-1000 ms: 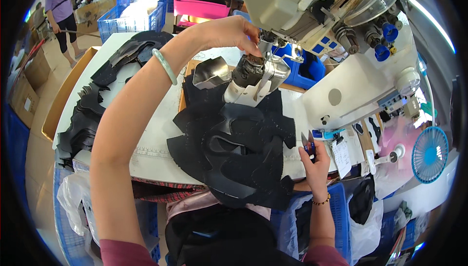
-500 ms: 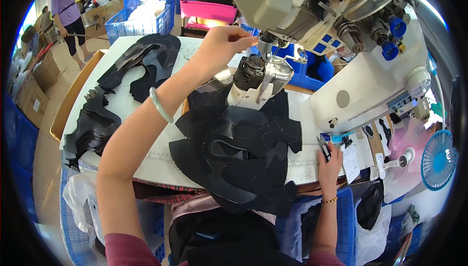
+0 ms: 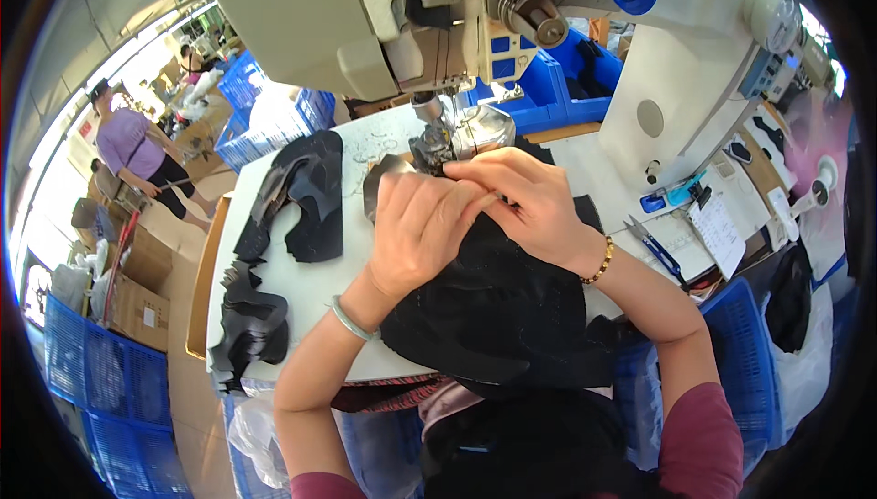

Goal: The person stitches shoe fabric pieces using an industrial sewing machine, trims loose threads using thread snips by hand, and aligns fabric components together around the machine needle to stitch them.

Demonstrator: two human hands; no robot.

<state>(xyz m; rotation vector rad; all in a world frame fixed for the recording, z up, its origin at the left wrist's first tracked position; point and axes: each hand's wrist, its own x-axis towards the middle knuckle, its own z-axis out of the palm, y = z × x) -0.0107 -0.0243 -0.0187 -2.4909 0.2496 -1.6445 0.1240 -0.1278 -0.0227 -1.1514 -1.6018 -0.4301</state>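
R hand (image 3: 537, 211) off 1 pr snips (image 3: 657, 249), by L hand (image 3: 416, 232)

We can read no words or numbers for certain. At the right of the tabletop (image 3: 315, 302), we see a white sheet (image 3: 717, 236) bearing rows of faint marks, too small for us to make out. On the floor at the left, a brown carton (image 3: 126, 302) carries a pale label (image 3: 149, 316); we cannot tell what, if anything, is printed there.
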